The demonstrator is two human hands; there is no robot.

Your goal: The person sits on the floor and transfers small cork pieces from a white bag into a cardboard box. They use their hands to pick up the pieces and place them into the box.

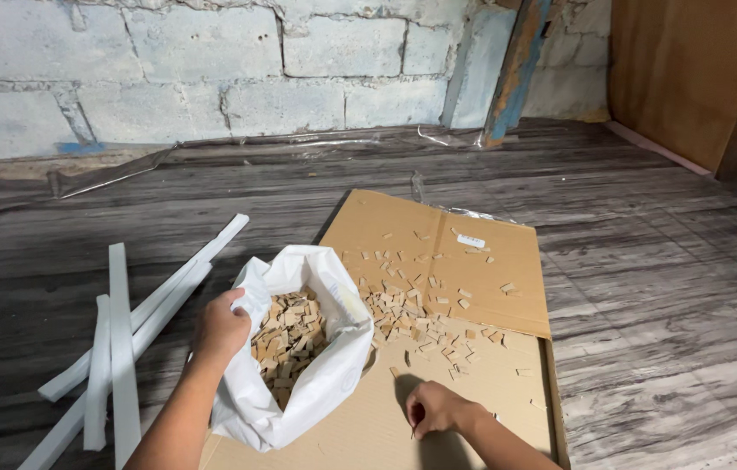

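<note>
We are gripping the rim of the white sack (316, 383) with our left hand (220, 326), fingers curled tight over its nine o'clock edge. Our right hand (435, 407) is resting knuckles-up on the cardboard (473, 383), fingers closing around something too small to tell. Wood chips (403, 305) are lying at twelve o'clock from it.

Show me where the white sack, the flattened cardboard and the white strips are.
white sack (325, 383): head view, lower outer side.
flattened cardboard (508, 278): head view, bare upper panel.
white strips (122, 348): head view, middle of one strip.
</note>
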